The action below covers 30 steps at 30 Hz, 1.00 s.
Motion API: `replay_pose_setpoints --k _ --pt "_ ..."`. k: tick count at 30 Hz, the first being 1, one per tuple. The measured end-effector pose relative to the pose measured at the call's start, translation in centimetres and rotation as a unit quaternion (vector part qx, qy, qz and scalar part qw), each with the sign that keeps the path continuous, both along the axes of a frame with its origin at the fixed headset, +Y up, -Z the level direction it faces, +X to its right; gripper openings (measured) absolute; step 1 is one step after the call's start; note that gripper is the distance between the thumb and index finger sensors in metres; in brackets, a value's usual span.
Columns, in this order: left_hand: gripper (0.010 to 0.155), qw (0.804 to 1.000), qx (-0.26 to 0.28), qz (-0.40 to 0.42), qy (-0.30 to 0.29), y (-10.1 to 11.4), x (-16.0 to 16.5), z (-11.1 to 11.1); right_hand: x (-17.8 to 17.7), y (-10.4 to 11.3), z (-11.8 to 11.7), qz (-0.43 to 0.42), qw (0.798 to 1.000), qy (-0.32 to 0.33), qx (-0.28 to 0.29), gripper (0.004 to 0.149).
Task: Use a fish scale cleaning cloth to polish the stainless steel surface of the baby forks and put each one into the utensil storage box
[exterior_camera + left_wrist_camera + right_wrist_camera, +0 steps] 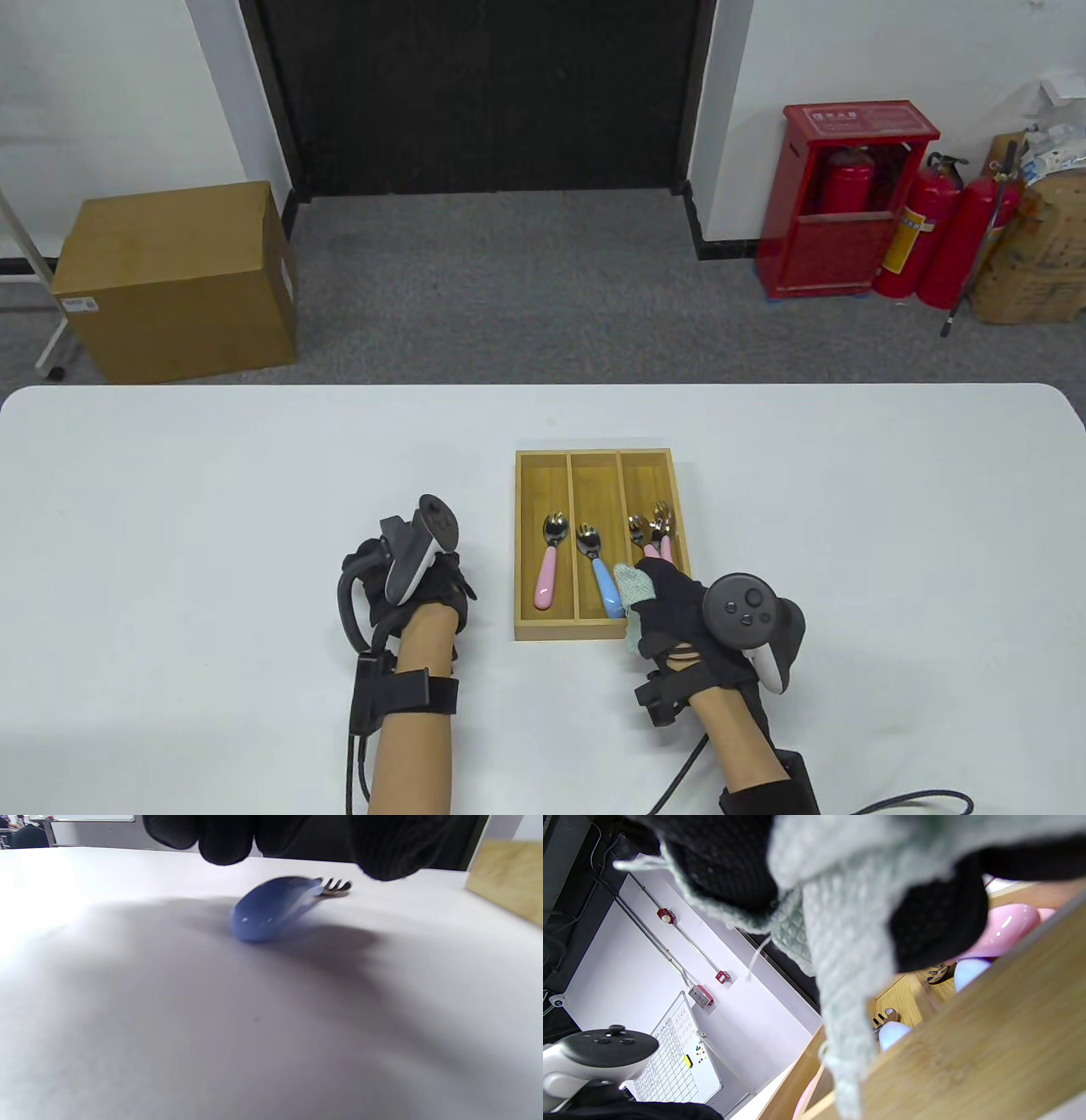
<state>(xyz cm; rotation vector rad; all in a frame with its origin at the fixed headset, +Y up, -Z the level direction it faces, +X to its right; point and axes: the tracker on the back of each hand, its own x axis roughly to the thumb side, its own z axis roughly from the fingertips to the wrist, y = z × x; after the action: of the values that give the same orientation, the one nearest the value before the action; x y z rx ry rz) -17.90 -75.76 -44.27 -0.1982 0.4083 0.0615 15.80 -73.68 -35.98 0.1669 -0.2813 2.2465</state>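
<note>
The wooden utensil box [543, 632] has three compartments. A pink-handled fork [547, 569] lies in the left one, a blue-handled fork [601, 581] in the middle one, and pink-handled forks [649, 526] in the right one. My right hand [670, 594] hovers over the box's near right corner, gripping the pale green cloth [635, 586], which hangs over the box wall [967, 1052]. A pink handle [1005, 929] shows behind one finger. My left hand [424, 569] rests left of the box. Another blue-handled fork [271, 908] lies on the table under its fingers [225, 840], apart from them.
The white table [212, 509] reaches far to both sides of the box. The box's corner [509, 874] stands close to the right of the loose blue fork. On the floor beyond are a cardboard box [178, 280] and red fire extinguishers [925, 238].
</note>
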Motion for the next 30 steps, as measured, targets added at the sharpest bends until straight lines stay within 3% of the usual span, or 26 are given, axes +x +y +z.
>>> replay_pose_setpoints --k 6,9,13,16,19,22,24,26,30 --pt "0.06 1.0 -0.001 0.017 0.014 -1.5 -0.1 -0.5 -0.2 -0.1 0.0 -0.003 1.0 0.009 -0.006 0.05" --pt "0.054 1.0 -0.008 0.008 -0.01 -1.9 -0.1 -0.3 -0.3 -0.2 -0.1 -0.014 1.0 0.016 -0.012 0.05" --pt "0.05 0.995 0.046 0.073 -0.046 -1.2 -1.3 1.5 -0.3 -0.2 -0.1 -0.021 1.0 0.016 -0.014 0.051" --pt "0.048 0.978 0.118 0.16 -0.054 0.0 -2.8 3.7 -0.3 -0.3 -0.1 -0.024 0.999 0.014 -0.017 0.051" --pt "0.046 0.946 0.173 0.265 -0.065 1.7 -3.8 5.8 -0.3 0.0 0.1 -0.028 0.999 0.017 -0.014 0.052" --pt "0.046 0.914 0.169 0.346 -0.126 3.6 -3.2 7.6 -0.5 0.2 0.3 -0.043 0.999 0.025 -0.014 0.054" --pt "0.046 0.901 0.192 0.359 -0.149 4.3 -2.5 8.9 -0.6 0.1 0.4 -0.054 0.998 0.032 -0.022 0.054" --pt "0.047 0.888 0.206 0.373 -0.175 4.0 -1.5 9.8 -0.6 0.0 0.5 -0.065 0.997 0.033 -0.03 0.055" --pt "0.047 0.88 0.164 0.383 -0.228 3.2 0.4 10.5 -0.5 -0.3 0.5 -0.124 0.99 0.052 -0.046 0.057"
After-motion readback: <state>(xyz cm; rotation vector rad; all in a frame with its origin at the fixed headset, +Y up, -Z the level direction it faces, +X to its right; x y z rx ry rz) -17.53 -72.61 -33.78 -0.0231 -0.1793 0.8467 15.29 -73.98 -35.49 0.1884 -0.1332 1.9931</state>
